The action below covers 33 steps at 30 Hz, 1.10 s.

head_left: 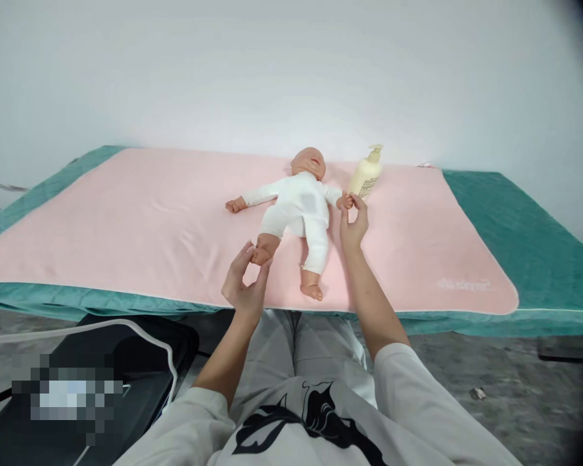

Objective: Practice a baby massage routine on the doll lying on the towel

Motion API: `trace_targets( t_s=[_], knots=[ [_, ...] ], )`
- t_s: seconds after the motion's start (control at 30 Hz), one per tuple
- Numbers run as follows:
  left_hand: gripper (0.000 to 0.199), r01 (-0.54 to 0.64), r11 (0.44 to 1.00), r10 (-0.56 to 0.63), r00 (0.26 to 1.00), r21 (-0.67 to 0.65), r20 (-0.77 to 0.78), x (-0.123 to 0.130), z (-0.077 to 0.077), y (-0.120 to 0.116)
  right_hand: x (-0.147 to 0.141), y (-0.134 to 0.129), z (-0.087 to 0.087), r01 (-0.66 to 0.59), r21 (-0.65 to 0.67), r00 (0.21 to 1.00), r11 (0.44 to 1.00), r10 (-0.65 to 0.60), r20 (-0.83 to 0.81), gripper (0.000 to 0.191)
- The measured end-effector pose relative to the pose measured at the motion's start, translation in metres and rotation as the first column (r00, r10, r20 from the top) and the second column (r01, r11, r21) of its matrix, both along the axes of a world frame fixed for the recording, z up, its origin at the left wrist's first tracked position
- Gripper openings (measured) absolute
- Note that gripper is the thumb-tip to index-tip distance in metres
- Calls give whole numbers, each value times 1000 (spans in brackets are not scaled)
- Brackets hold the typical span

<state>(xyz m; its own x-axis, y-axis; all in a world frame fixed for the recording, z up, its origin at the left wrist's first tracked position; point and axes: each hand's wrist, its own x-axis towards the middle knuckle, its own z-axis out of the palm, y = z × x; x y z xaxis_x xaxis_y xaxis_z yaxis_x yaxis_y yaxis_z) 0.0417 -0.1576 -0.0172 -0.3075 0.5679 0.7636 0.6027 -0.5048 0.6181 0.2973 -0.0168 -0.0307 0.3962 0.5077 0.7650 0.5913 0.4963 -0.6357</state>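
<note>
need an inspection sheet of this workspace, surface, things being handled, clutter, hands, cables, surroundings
Surface: pink mat, lightly creased, over a green cover
Things: doll in white, lying on its back, one lower leg bare; cream pump bottle beside it
Clutter: small pale scrap on the floor
Hands: left hand has thumb and fingers around the doll's foot; right hand pinches the doll's hand
Cables: pale cable or tube at lower left, passing over a dark object
Surroundings: plain pale wall behind
</note>
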Motion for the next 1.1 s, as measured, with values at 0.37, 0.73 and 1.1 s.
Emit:
trace_targets(
  t_s=[0.37, 0.73, 1.1],
  knots=[
    [42, 49, 999, -50, 997, 15, 55, 25, 20, 30, -12, -8, 7, -218, -102, 906, 971, 241, 349, 31],
    [37, 71, 997, -71, 997, 9, 37, 38, 27, 47, -15, -10, 12, -211, -118, 821, 970, 242, 517, 28],
    [40, 112, 993, -114, 992, 38, 59, 32, 25, 34, -12, -6, 3, -103, -94, 913, 990, 131, 387, 37]
  ],
)
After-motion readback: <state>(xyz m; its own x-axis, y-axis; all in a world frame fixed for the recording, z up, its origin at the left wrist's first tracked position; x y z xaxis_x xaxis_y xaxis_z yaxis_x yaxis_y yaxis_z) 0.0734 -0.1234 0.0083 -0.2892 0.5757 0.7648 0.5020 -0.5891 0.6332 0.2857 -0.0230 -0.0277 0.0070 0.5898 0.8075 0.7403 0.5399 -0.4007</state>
